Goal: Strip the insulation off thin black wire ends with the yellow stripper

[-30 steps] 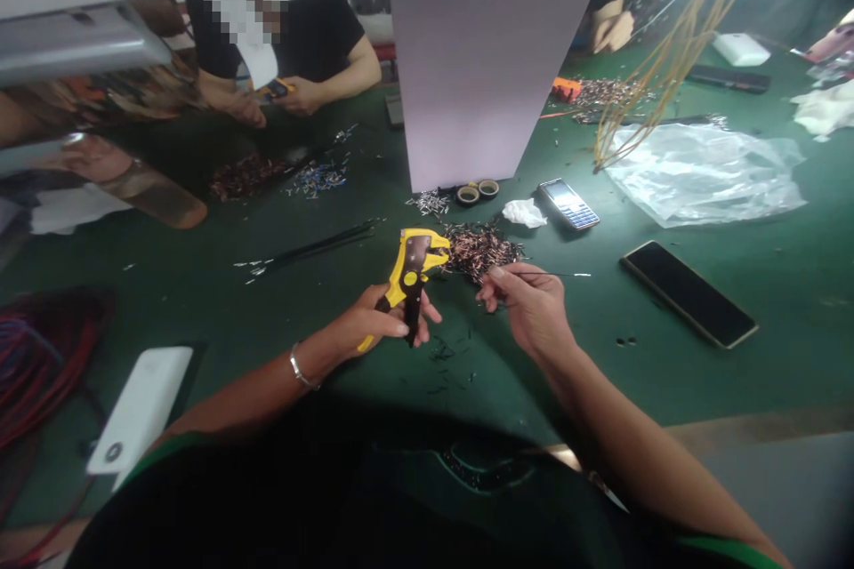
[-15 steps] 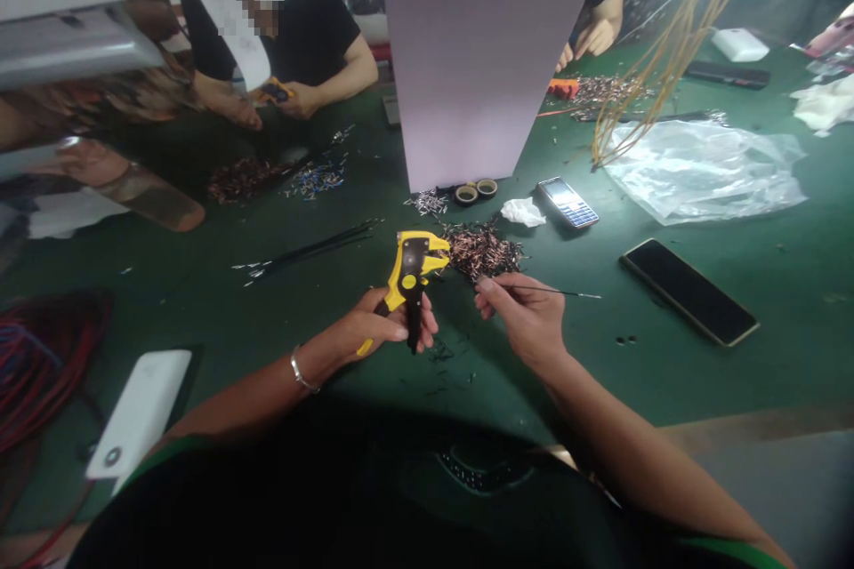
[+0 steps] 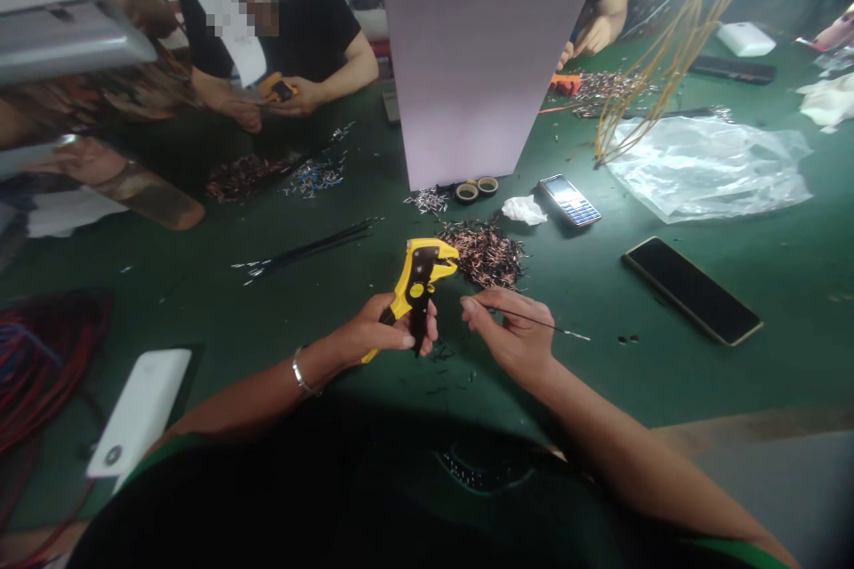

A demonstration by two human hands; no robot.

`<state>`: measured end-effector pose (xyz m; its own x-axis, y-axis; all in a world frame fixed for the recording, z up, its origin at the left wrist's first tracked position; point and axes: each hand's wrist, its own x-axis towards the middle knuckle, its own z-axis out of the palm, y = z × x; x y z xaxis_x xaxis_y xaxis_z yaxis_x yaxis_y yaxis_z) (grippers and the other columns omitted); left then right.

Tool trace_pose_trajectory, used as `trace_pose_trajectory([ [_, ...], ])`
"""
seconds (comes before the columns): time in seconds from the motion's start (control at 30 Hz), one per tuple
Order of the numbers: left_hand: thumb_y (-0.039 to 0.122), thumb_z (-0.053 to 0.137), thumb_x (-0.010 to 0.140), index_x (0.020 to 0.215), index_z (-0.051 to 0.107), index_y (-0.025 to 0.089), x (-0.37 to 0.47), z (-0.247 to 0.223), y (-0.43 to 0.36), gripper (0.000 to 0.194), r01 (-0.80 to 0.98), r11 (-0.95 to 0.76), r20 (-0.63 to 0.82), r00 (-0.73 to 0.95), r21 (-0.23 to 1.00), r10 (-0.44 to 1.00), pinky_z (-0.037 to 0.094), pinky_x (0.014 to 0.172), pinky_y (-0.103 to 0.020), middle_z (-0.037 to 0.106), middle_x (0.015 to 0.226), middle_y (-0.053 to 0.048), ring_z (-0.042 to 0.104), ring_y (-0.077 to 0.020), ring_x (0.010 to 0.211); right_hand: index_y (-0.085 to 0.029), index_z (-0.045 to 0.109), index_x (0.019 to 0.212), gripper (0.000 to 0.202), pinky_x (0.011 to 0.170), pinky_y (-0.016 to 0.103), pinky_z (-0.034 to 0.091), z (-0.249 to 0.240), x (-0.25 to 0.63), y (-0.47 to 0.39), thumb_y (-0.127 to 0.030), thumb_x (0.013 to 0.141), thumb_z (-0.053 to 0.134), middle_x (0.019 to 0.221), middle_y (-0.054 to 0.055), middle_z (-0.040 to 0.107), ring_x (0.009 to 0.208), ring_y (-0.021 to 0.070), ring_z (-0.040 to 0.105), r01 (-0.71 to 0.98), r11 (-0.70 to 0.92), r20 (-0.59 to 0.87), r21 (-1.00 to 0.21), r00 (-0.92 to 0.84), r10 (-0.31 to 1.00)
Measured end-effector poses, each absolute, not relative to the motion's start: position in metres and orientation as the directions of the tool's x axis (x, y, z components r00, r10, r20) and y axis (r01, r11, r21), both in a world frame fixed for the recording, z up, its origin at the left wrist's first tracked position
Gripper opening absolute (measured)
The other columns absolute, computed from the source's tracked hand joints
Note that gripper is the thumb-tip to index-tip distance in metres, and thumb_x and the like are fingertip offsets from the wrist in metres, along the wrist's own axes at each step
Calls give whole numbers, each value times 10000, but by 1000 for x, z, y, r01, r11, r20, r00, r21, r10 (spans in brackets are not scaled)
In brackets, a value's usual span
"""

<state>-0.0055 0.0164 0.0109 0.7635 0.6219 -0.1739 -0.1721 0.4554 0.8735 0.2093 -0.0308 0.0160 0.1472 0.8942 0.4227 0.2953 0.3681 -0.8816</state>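
Observation:
My left hand (image 3: 393,327) is wrapped round the handles of a yellow and black wire stripper (image 3: 419,280), whose jaws point to the right. Between the thumb and fingers of my right hand (image 3: 513,324) is a thin black wire (image 3: 534,318); its silvery far end sticks out to the right. A small gap separates the wire's near end from the stripper's jaws. Just beyond both hands lies a heap of short copper and black wire pieces (image 3: 490,253). Dark scraps (image 3: 440,356) are scattered on the table below the stripper.
On the green table (image 3: 313,311) lie a bundle of black wires (image 3: 313,249), a keypad phone (image 3: 568,201), a dark smartphone (image 3: 692,290), a white power bank (image 3: 140,413), two tape rolls (image 3: 477,189) and a plastic bag (image 3: 707,167). A pale panel (image 3: 487,62) stands ahead. Co-workers' hands (image 3: 297,98) work beyond.
My right hand has drawn slightly left and down, tilting the wire so its silvery end sits lower. The stripper in my left hand has shifted a little right and down.

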Motion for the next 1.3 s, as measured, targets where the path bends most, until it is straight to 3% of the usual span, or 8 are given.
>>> trace_pose_trajectory([
  [0.33,146,726,691,1050,618,116,-5,13,14,375,-95,400,-195,757,912,624,529,725,-333,695,893,-83,671,-185,759,-197,723,748,148,519,272,503,9,207,-29,-124,858,656,576,10,677,505,131,613,332,553,604,-764,71,794],
  [0.6,145,698,696,983,612,117,-4,15,15,301,-34,349,-214,733,936,645,533,696,-321,678,809,-47,654,-158,694,-207,730,720,179,512,281,520,7,204,-29,-201,877,643,575,18,683,501,137,616,335,517,566,-787,61,822],
  [0.9,178,702,759,932,607,111,-4,11,14,208,-25,240,-149,719,971,679,550,634,-308,664,733,-34,640,-144,616,-196,719,738,166,518,270,512,7,201,-30,-136,875,647,577,18,680,506,135,613,334,570,615,-751,36,788],
  [1.3,255,770,732,842,577,126,-4,8,9,257,67,234,-226,599,970,768,524,469,-236,612,583,27,591,-103,445,-195,697,745,152,516,271,513,3,200,-29,-126,873,653,585,19,680,515,138,621,346,587,636,-732,37,771],
])
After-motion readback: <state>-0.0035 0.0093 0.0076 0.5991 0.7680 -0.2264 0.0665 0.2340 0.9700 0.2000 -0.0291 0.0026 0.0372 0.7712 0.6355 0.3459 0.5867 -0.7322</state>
